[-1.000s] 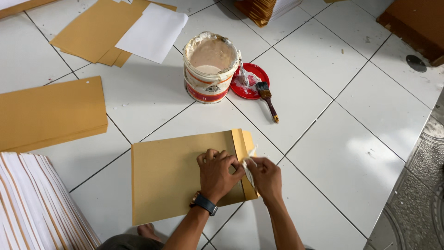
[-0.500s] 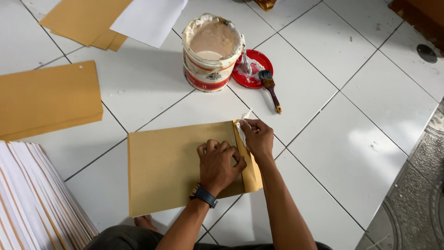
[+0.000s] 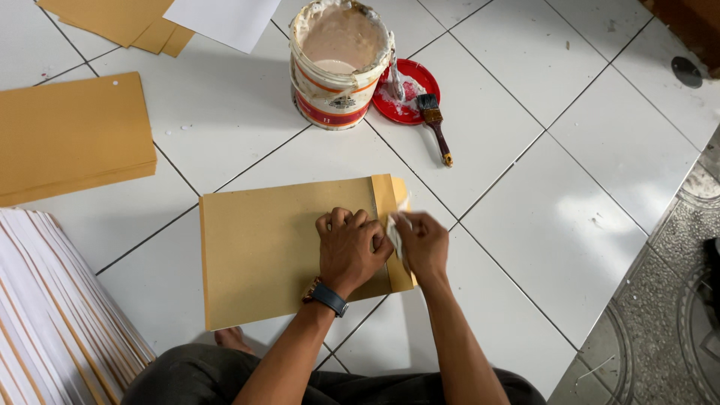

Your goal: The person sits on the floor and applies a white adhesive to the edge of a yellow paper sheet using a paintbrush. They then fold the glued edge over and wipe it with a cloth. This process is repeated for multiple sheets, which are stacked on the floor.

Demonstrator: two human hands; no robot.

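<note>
The left hand point(image 3: 349, 251) is pinning the brown envelope point(image 3: 289, 251) flat on the tiled floor point(image 3: 525, 180); the right hand point(image 3: 421, 244), fingers curled, is pressing the folded flap point(image 3: 390, 196). Firm, even pressure along the crease would likely seal it best.

Bare floor point(image 3: 540, 195) lies open to the right of the envelope point(image 3: 277, 247). Far side, the bucket point(image 3: 339, 64), red lid point(image 3: 405, 91) and brush point(image 3: 435, 124) block passage; paper stacks point(image 3: 71, 135) crowd the left.
</note>
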